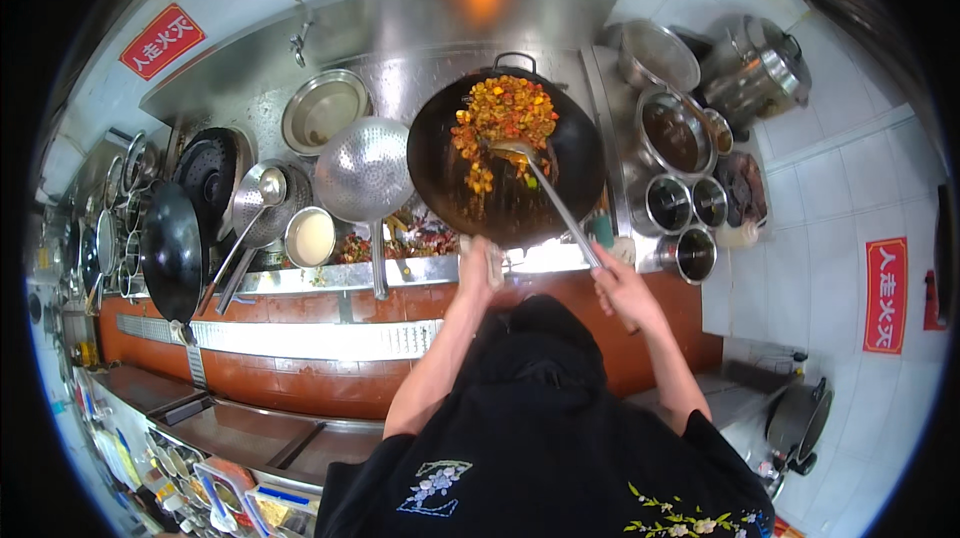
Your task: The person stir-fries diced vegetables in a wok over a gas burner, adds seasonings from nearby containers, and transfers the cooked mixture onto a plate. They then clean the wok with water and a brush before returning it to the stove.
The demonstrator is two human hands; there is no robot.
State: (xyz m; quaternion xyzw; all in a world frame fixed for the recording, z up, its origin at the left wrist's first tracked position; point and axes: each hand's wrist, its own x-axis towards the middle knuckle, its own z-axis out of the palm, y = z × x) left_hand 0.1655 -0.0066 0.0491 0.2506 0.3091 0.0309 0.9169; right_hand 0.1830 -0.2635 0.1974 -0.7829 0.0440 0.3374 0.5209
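Note:
A large black wok (pixel 510 215) stands on the stove in front of me, with diced orange, red and brown food (pixel 510 106) heaped in its far half. My left hand (pixel 478 264) is closed on a pale folded cloth (pixel 493 268) at the wok's near rim; the wok's grip under it is hidden. My right hand (pixel 621 284) holds the handle of a long metal cooking ladle (pixel 561 206), whose bowl rests in the near edge of the food. A perforated metal strainer (pixel 364 170) lies left of the wok, its handle pointing towards me.
Left of the wok are a metal basin (pixel 326 111), a bowl of pale liquid (pixel 310 238), a second ladle (pixel 271 187) and another black wok (pixel 172 253). Food scraps (pixel 405 241) lie along the stove's front. To the right stand a pot of brown liquid (pixel 675 132) and several metal containers (pixel 669 202).

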